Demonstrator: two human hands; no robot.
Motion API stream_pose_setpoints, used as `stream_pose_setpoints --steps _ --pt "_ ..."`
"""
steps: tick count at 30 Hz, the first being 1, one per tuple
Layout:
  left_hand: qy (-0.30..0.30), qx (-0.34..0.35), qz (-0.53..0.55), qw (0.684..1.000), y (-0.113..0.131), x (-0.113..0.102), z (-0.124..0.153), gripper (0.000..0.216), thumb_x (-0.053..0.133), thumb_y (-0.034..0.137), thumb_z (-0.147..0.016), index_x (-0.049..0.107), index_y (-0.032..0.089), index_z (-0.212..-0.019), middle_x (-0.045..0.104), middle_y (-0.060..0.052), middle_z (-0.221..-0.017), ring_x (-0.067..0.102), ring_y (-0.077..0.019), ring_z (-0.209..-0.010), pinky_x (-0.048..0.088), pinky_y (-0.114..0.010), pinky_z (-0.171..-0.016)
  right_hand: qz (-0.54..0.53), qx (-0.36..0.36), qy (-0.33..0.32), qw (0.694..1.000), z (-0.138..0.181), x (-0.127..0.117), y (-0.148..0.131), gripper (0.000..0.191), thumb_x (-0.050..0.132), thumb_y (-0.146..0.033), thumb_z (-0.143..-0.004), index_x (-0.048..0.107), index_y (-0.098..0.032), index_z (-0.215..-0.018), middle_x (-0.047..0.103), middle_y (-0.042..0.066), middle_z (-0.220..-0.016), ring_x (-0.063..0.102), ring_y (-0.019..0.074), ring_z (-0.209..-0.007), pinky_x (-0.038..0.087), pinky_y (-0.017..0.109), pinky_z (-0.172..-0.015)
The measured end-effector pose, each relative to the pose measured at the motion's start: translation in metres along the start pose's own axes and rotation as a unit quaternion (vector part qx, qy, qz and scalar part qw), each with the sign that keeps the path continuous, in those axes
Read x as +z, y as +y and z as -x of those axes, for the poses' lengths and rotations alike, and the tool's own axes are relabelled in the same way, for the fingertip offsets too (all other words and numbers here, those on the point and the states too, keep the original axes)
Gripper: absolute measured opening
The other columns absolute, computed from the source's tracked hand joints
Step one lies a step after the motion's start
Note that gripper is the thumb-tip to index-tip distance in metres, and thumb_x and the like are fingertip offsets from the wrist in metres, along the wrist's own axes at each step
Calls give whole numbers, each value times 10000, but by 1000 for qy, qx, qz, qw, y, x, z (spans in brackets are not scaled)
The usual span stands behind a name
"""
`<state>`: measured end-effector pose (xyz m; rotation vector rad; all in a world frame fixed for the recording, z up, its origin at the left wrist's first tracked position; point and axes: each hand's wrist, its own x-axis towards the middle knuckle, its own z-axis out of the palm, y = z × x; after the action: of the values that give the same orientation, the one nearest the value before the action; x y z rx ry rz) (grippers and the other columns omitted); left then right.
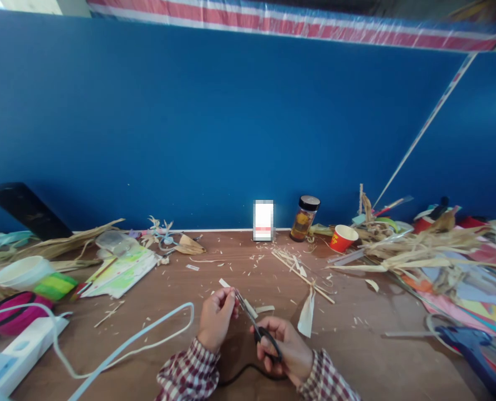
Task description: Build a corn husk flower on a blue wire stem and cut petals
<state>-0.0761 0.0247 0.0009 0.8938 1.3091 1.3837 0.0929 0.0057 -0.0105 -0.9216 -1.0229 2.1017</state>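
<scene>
My right hand (287, 344) is closed round the black handles of a pair of scissors (249, 313), whose blades point up and left. At the blade tips, my left hand (217, 316) is pinched; whatever lies between its fingertips is too small or hidden to make out. A short pale strip (224, 283) shows just beyond those fingers, and I cannot tell whether they hold it. Pale husk pieces (265, 309) lie on the brown table behind the blades. Right of my hands rests a cut piece of dried corn husk (307, 313) beside thin sticks (301, 274).
A dark-lidded jar (304, 220) and a red paper cup (343, 238) stand near the blue partition (231, 122). Dried husks (427, 253) and a blue glue gun (469, 340) lie right. A white power strip (26, 353) and looping pale cables (134, 328) occupy the left.
</scene>
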Motion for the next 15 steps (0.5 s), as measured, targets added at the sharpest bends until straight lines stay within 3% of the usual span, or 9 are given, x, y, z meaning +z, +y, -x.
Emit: stream_pose_setpoints --steps 11,15 --pt "14 3 -1 1000 2 3 1 277 606 423 -657 603 149 -698 526 41 -513 468 -93 -422 396 -213 -420 -28 -27 -18 999 2 1 3 455 758 -423 -589 592 -114 -878 600 13 -527 474 47 -321 193 87 -293" --pt "17 -3 -13 1000 0 -1 -1 258 615 406 -644 587 150 -665 528 39 -492 455 -90 -402 388 -211 -403 -81 -76 -52 992 5 3 1 461 784 -402 -564 594 -139 -891 589 -1 -538 452 37 -332 224 96 -295"
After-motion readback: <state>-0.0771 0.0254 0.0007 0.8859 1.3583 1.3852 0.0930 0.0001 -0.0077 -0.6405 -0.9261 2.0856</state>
